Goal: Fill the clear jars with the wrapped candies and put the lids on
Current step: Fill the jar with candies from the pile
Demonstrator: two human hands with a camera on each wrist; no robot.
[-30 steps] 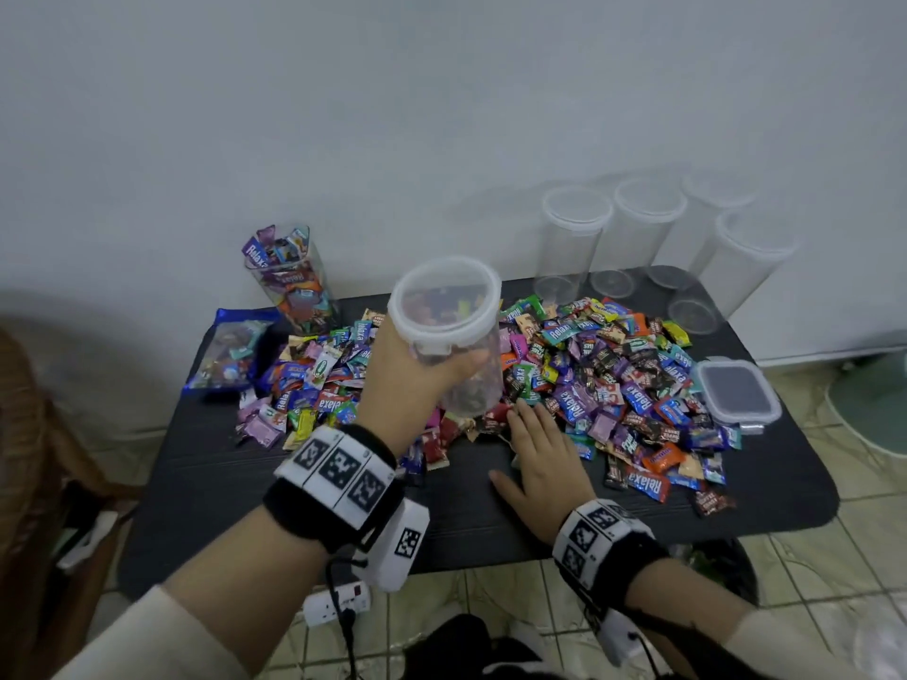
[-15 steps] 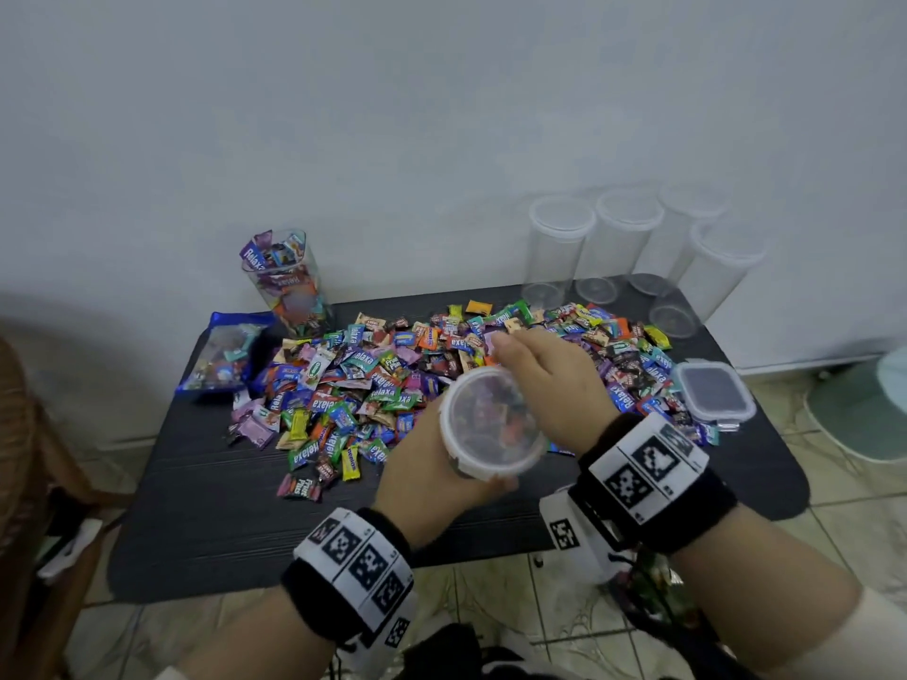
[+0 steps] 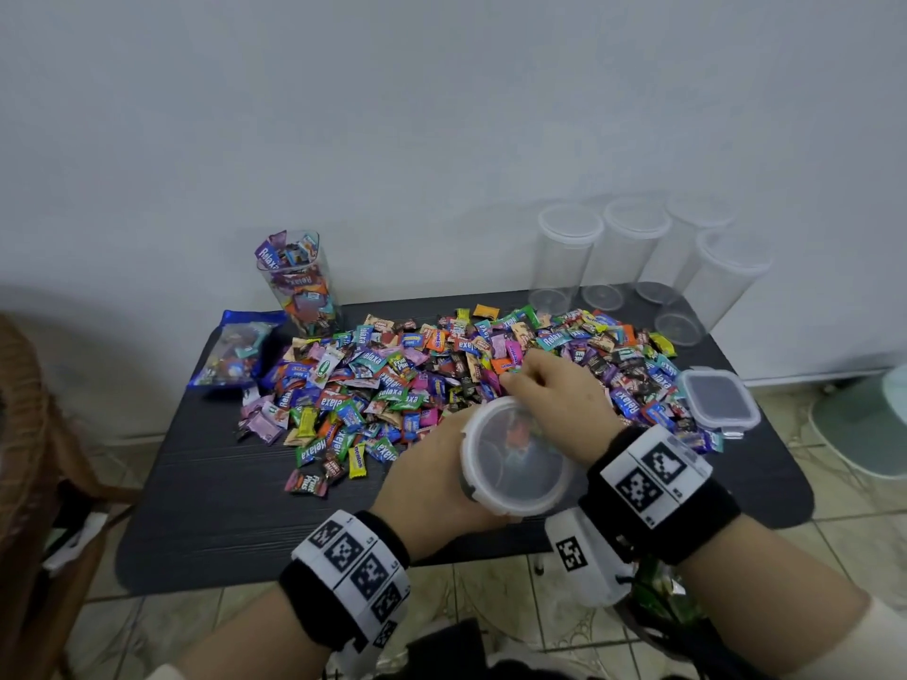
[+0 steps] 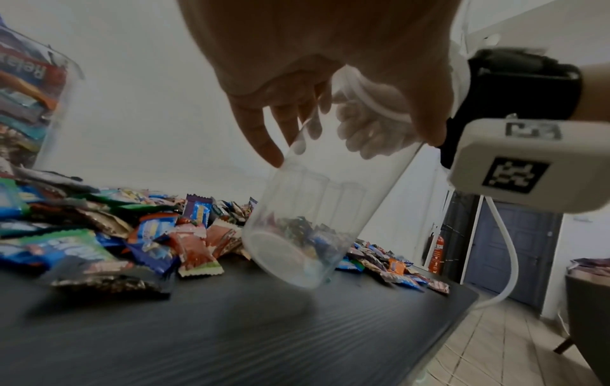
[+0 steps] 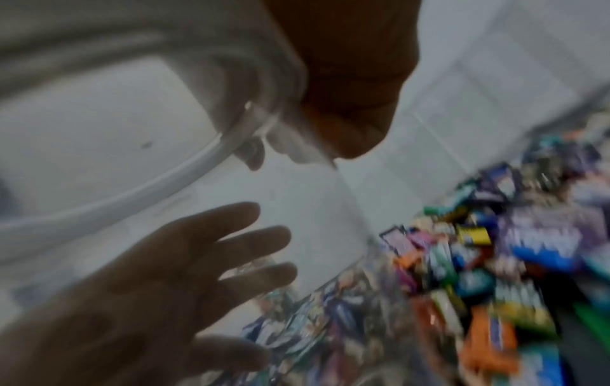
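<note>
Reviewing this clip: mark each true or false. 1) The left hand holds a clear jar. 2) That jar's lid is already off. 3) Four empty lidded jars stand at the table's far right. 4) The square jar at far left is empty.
1) True: the left hand grips the clear jar.
2) False: the round lid sits on it, right hand at its rim.
3) True: empty jars.
4) False: the square jar is packed with candies.
</note>
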